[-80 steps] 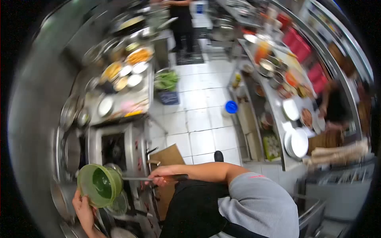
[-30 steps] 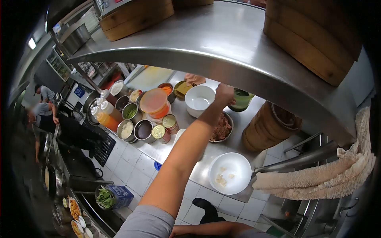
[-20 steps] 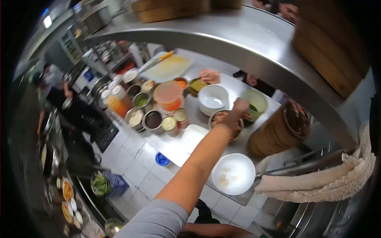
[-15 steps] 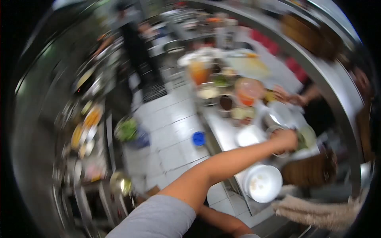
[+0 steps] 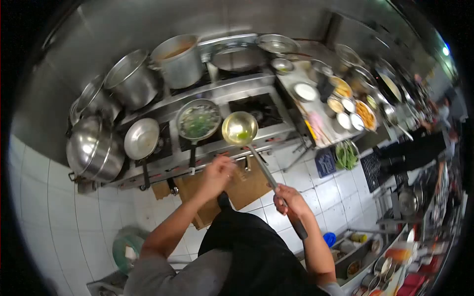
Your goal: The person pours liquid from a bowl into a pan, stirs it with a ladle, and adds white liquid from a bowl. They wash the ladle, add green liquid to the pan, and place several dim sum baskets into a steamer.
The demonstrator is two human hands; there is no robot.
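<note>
My right hand (image 5: 291, 200) is closed round the long metal handle of a ladle (image 5: 240, 127), above its dark grip. A little yellow-green liquid lies in the ladle's bowl, held out level with the front of the stove. My left hand (image 5: 217, 176) hovers below and left of that bowl, apart from it; motion smears its fingers. Beyond it, on the stove (image 5: 174, 170), a frying pan (image 5: 199, 120) holds green pieces in bubbling liquid. Left of this pan rests a bare metal frying pan (image 5: 142, 139).
Large pots (image 5: 180, 61) line the back of the stove, with a domed steel vessel (image 5: 96, 148) at its left. A counter (image 5: 318, 130) on the right bears bowls and plates of food. Brown cardboard (image 5: 247, 187) covers floor tiles. Another person (image 5: 419, 153) stands farther right.
My view has swung from the worktable to the stove. My left hand has come away from a small container there, and the ladle in my right hand is now in front of me.
</note>
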